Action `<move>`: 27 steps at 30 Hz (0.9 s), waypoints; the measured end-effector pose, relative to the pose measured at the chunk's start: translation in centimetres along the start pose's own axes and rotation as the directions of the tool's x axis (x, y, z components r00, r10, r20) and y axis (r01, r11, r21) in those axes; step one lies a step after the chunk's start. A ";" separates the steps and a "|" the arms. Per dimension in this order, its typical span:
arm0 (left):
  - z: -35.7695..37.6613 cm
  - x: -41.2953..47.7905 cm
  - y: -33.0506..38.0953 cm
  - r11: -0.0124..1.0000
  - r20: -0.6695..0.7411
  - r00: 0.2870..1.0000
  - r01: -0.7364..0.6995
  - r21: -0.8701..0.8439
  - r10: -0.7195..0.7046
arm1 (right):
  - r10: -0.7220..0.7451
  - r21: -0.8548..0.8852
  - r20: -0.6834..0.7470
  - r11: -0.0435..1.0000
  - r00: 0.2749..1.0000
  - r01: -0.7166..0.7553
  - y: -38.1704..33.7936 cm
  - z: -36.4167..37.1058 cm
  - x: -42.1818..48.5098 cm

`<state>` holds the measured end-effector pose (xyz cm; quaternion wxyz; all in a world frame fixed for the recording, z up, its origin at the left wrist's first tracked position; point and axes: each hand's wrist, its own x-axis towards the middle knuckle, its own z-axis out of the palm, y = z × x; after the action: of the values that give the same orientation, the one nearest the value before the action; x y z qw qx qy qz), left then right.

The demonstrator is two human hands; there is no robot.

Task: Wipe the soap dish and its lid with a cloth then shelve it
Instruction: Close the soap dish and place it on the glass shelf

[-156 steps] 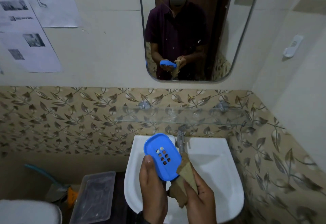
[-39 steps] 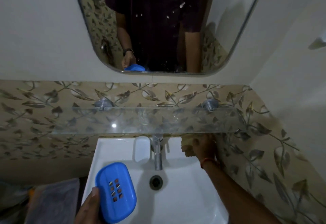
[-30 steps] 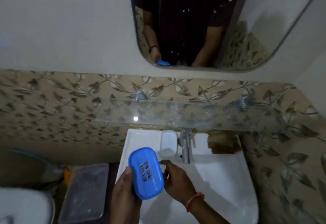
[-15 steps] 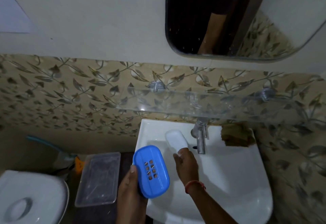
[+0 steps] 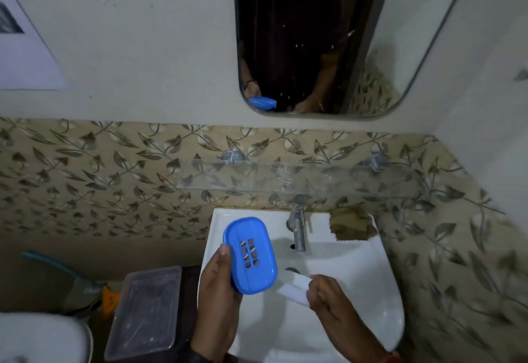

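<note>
Left hand [image 5: 218, 294] grips blue slotted plastic soap dish [image 5: 250, 254] over white basin [image 5: 371, 271]. Right hand [image 5: 328, 297] pinches whitish translucent lid [image 5: 294, 291], probably; blurred. Brown cloth [image 5: 350, 224] on basin rim.

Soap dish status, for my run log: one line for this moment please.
left hand: holds blue soap dish | right hand: holds white lid over sink | cloth: sink rim | shelf: bare

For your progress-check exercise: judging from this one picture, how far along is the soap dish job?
Wiping looks over: the cloth lies on the basin's back corner. In hand: the left hand holds the blue soap dish, and the right hand holds a white piece, probably the lid. Left: join them and set them on the glass shelf.
</note>
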<state>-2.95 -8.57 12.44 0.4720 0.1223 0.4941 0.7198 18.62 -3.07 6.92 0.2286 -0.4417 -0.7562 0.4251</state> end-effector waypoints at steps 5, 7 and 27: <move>2.1 -2.0 -0.2 0.984 0.105 0.990 -0.108 0.142 0.093 | -0.029 0.080 0.351 0.997 0.936 0.001 -5.1 -7.1 -2.0; 3.1 -2.9 -0.7 0.965 0.167 0.978 -0.158 0.207 0.125 | -0.064 0.057 0.252 0.997 0.966 0.051 -7.1 -8.2 -2.0; 7.8 -6.6 -1.9 0.735 0.418 0.842 -0.515 0.441 0.340 | -0.001 0.063 -0.496 0.997 0.868 0.037 -12.7 -8.5 -0.6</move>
<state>6.61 -9.11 16.58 0.3087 0.4723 0.5528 0.6132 19.09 -2.95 22.21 0.4345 -0.5202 -0.6612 0.3216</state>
